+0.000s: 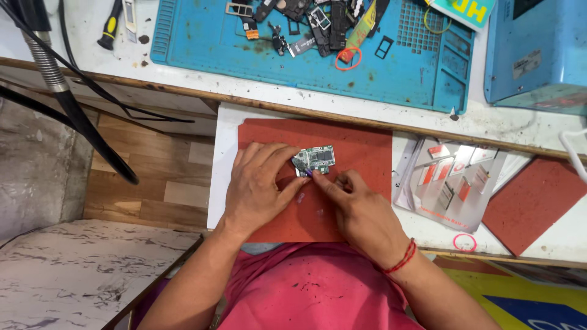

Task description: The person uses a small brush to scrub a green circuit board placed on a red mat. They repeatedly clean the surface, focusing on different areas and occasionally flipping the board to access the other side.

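Pinning a small green circuit board (317,159) on the red mat (358,143) with left hand (260,183) fingers closed on its left edge; right hand (358,208) pinched around a thin purple-tipped tool (307,173) touching the board's lower corner, blue work mat (318,67) beyond on the counter (501,125)

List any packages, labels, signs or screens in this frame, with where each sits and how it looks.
Clear packet: right of the red mat, flat plastic sleeve holding small red and silver parts.
Label: on the blue box at upper right, small pale rectangle.
Card: top edge on the blue work mat, teal with yellow lettering, cropped.
Printed sheet: bottom right, yellow and blue.
No screens visible.
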